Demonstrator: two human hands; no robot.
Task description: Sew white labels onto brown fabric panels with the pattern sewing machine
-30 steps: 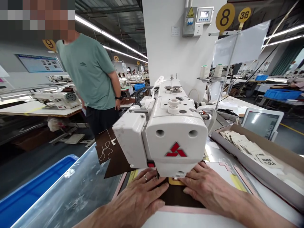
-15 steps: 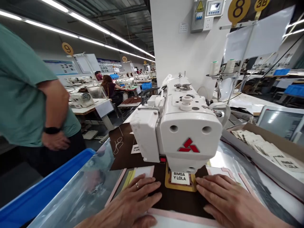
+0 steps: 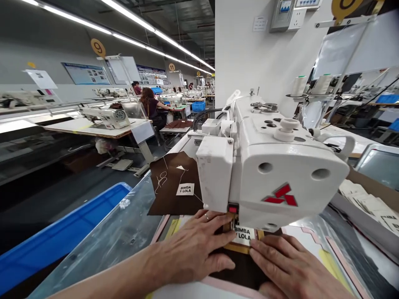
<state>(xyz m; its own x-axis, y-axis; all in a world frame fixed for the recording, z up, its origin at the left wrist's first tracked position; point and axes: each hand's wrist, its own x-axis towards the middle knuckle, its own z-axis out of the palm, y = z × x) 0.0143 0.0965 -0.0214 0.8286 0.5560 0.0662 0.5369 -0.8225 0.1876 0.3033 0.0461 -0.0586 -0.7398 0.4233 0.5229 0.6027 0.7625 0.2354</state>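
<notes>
My left hand (image 3: 195,248) lies flat, fingers spread, on a dark brown fabric piece (image 3: 240,272) under the head of a white sewing machine (image 3: 274,166). My right hand (image 3: 288,268) rests flat on the same fabric just right of it. Between my fingertips sits a white "BIMBA Y LOLA" label (image 3: 243,234) inside a yellow frame (image 3: 238,248), directly below the machine's needle area. A pink template (image 3: 160,230) borders the fabric. A second brown piece (image 3: 170,187) with the same label (image 3: 185,189) lies behind, left of the machine.
A blue bin (image 3: 62,236) and clear plastic sheet (image 3: 115,245) sit at my left. A cardboard tray of labels (image 3: 370,205) stands right, with a screen (image 3: 382,164) behind it. Other sewing stations (image 3: 106,118) and seated people (image 3: 151,104) fill the hall beyond.
My head has moved left and closer. The person in the green shirt has left the view. My left hand slid forward toward the label, and both hands still press the fabric.
</notes>
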